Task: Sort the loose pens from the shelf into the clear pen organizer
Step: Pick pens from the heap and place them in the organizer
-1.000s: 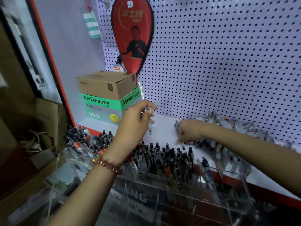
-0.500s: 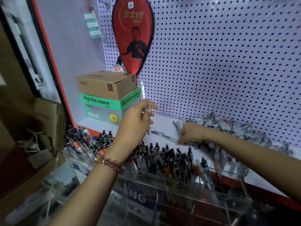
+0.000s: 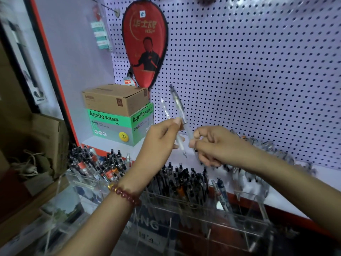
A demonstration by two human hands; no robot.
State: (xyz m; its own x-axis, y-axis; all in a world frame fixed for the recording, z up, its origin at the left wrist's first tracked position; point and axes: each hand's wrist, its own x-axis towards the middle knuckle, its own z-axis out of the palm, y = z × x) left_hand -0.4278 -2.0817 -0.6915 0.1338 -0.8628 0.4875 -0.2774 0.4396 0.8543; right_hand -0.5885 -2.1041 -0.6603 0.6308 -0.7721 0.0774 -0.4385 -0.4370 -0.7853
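Head view: left hand (image 3: pixel 162 137), fingers (image 3: pixel 175 122) curled, thumb and forefinger pinching a clear pen (image 3: pixel 166 111) at mid-barrel, clip end up, tip pointing down toward the shelf (image 3: pixel 287 198). Right hand (image 3: pixel 215 146), fingers (image 3: pixel 201 132) likewise curled, gripping the lower barrel of a second clear pen (image 3: pixel 177 101). This pen leans up and left and passes just beside the left thumb. Whether the two pens touch: cannot tell, blurred. Both hands are raised above the shelf, close together at centre

Loose pens (image 3: pixel 267 146): heap lying on the shelf at right, against the pegboard (image 3: pixel 258 71), partly behind the right forearm. Clear pen organizer (image 3: pixel 184 233): near edge, below the hands. Its left and middle compartments are packed with upright dark-capped pens (image 3: pixel 184 182); the right compartment holds only a few. Far left on the shelf: brown carton (image 3: pixel 114 100) stacked on a green box (image 3: pixel 118 124). A red racket cover (image 3: pixel 145 47) hangs above them on the pegboard

Step in hand, as judged: gathering. One pen in each hand, neither in the organizer yet. The heap is large, so the task looks far from done

Next move calls for:
- bringing both pens tip-down over the sparse right compartment
- lowering them and letting go only once the tips are inside the wall

Risk: clips snagging on the standing pens
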